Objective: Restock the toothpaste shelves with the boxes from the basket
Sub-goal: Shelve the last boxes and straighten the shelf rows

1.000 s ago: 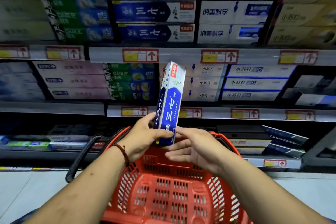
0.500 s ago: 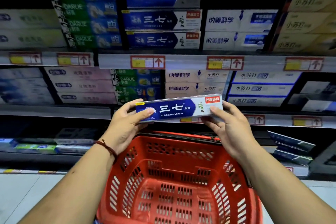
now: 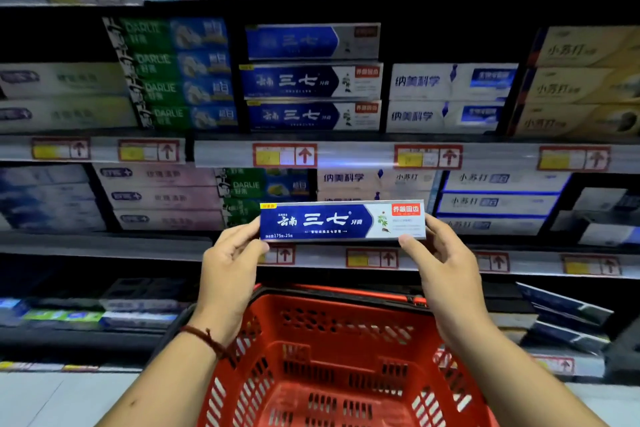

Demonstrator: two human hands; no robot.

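Observation:
A blue-and-white toothpaste box (image 3: pixel 341 220) is held level in front of the shelves, above a red plastic basket (image 3: pixel 332 357). My left hand (image 3: pixel 230 270) grips its blue left end. My right hand (image 3: pixel 441 263) pinches its white right end with thumb under and fingers behind. No boxes show inside the basket. A stack of three matching blue boxes (image 3: pixel 311 80) lies on the shelf above, straight over the held box.
Shelves of toothpaste fill the view: green boxes (image 3: pixel 180 73) left of the matching stack, white boxes (image 3: pixel 450 97) to its right, yellow ones (image 3: pixel 581 83) at far right. Price-tag rails (image 3: pixel 284 155) edge each shelf. Loose boxes (image 3: pixel 561 319) lie tilted on the bottom right shelf.
The box went from upright in my left hand to level between both hands, and has risen a little toward the shelves. My view has tilted upward.

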